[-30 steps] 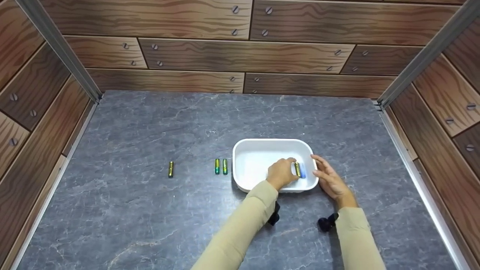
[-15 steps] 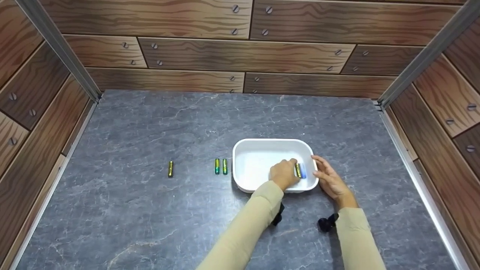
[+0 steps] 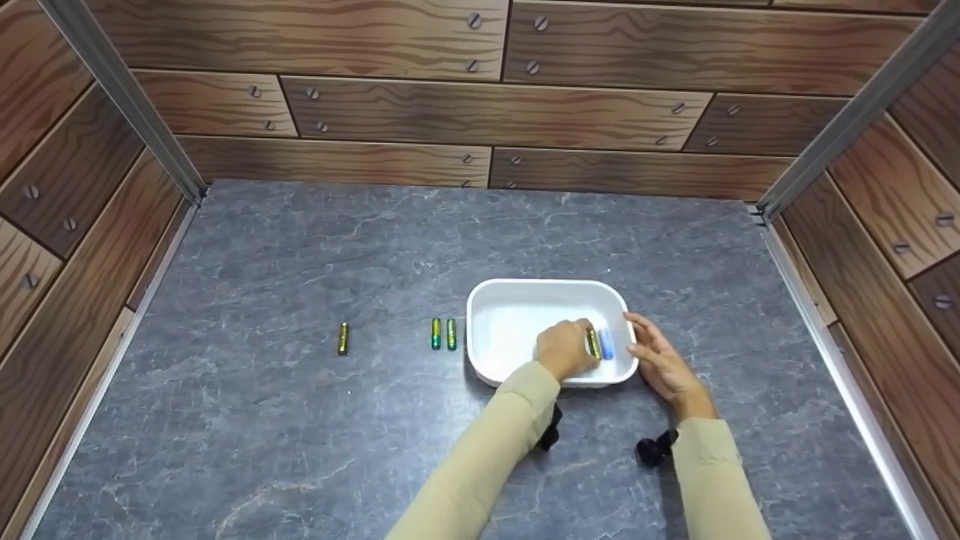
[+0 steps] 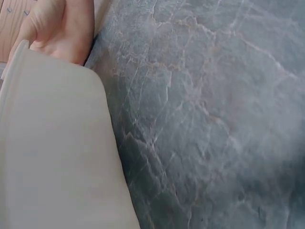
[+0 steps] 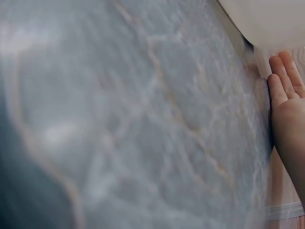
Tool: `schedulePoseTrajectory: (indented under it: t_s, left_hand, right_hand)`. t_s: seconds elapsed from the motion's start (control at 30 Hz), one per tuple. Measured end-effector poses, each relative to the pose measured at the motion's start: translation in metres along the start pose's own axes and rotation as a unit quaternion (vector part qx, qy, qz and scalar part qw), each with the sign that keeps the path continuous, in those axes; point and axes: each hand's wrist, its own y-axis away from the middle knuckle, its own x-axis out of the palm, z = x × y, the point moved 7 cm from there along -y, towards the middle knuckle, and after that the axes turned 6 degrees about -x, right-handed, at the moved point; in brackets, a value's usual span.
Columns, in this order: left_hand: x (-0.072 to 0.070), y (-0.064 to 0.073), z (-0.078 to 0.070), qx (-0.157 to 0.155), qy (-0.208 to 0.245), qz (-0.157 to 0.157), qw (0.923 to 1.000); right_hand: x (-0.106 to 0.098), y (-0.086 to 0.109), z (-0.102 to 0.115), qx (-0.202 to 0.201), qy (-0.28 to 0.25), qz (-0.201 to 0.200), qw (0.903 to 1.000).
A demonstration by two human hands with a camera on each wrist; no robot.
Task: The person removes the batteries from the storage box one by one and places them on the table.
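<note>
In the head view my left hand (image 3: 562, 349) reaches into a white plastic tub (image 3: 517, 282). It grips a yellow-green battery (image 3: 594, 344) by its two ends, forefinger at the far end and thumb at the near one. A blue battery (image 3: 607, 344) lies just right of it on the tub's floor. My right hand (image 3: 664, 366) rests against the tub's right end, its fingertips at the rim. The right wrist view has that hand's fingers (image 5: 279, 90) straight beside the tub wall (image 5: 271, 24). Only the palm side of the left hand (image 4: 66, 33) shows past the tub in the left wrist view.
Left of the tub, two green-and-yellow batteries (image 3: 443, 334) lie side by side on the grey marbled table (image 3: 300, 247). Farther left is a lone dark-gold battery (image 3: 343, 339). Wood-patterned walls (image 3: 487, 112) enclose the table's back and sides.
My left hand first edges right, then slightly back left with the yellow-green battery, and the gap to the blue battery widens a little. My right hand keeps its place at the tub.
</note>
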Motion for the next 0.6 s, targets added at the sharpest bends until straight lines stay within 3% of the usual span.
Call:
schedulePoseTrajectory:
  t_s: [0.3, 0.6]
  left_hand:
    - [-0.012, 0.002, 0.016, 0.002, 0.055, -0.007, 0.9985]
    - [-0.027, 0.006, 0.022, 0.026, 0.062, -0.023, 0.9975]
  right_hand:
    - [0.002, 0.0, 0.001, -0.003, 0.011, 0.001, 0.9999]
    - [0.0, -0.001, -0.001, -0.001, 0.015, -0.004, 0.9999]
